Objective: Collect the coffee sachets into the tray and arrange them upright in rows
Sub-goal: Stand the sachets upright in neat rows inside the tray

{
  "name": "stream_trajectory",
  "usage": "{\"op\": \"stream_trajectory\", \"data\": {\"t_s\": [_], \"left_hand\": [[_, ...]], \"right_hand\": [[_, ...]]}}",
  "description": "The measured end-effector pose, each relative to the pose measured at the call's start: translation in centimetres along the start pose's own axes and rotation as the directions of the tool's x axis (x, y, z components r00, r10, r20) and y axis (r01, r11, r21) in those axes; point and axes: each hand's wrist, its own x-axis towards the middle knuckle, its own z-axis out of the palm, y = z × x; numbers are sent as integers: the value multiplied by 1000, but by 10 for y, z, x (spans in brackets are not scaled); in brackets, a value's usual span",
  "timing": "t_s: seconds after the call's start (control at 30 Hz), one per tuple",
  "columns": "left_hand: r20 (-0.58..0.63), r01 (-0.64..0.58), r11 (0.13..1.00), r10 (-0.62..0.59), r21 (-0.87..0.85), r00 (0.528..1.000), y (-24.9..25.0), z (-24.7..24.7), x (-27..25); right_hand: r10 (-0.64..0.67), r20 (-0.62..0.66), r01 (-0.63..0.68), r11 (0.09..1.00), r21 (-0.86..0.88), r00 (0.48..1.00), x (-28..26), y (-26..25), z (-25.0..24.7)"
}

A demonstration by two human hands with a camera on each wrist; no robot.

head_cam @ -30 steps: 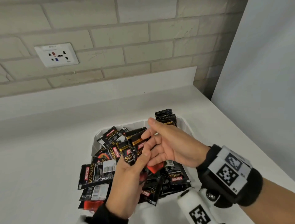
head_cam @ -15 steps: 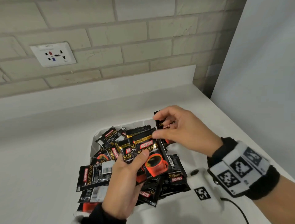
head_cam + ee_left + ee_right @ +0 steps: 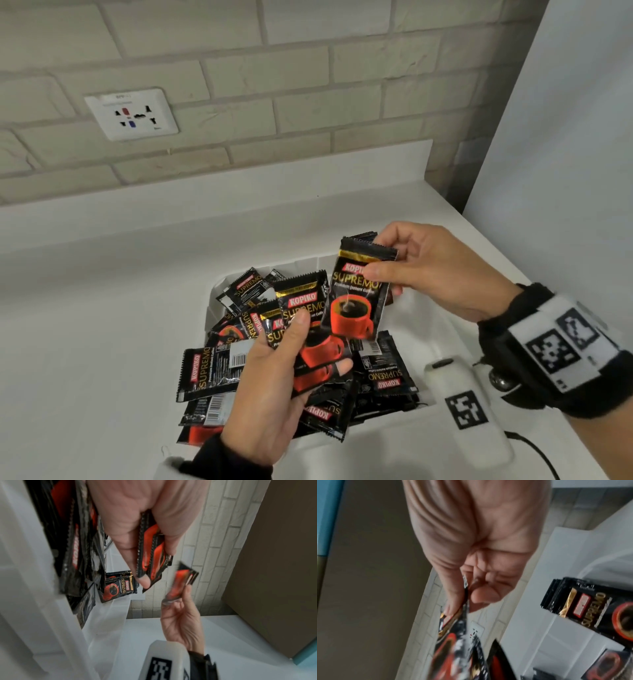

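Left hand (image 3: 270, 387), lower centre of the frame, palm up, thumb clamped across a fan of coffee sachets (image 3: 308, 329). Right hand (image 3: 435, 270), centre right, pinches a single sachet (image 3: 358, 291) upright between thumb and fingertips; black bands with printed markers wrap both wrists.

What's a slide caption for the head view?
Right hand pinches one coffee sachet while left hand holds a fanned stack over the white tray.
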Motion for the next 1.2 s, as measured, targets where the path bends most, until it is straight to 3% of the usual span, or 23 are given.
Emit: {"op": "stream_trajectory", "data": {"t_s": [0.07,0.13,0.33,0.5,0.67,0.87,1.03,1.2], "left_hand": [[8,-2,1000,2,19,1000,-2,4,1],[15,-8,999,7,46,1000,-4,7,1],[97,1,999,-5,42,995,-2,3,-2],[150,21,999,-27,44,988,-1,3,-2],[159,-35,981,4,189,987,-2,3,-2],[133,-55,964,20,261,991,-7,3,1],[145,-62,972,29,227,989,-5,4,0],[48,-59,987,52,147,997,0,-6,1]], "right_hand": [[18,120,-21,999,25,993,0,-3,6],[24,193,-6,995,-95,981,1,-2,15],[13,164,33,960,-277,986,7,0,24],[25,171,25,958,-286,985,9,3,24],[-2,135,43,953,-300,991,7,7,23],[-85,289,233,814,-531,954,9,-6,18],[-39,329,186,884,-428,943,18,-14,5],[-10,244,79,958,-274,970,26,-11,-24]]}}
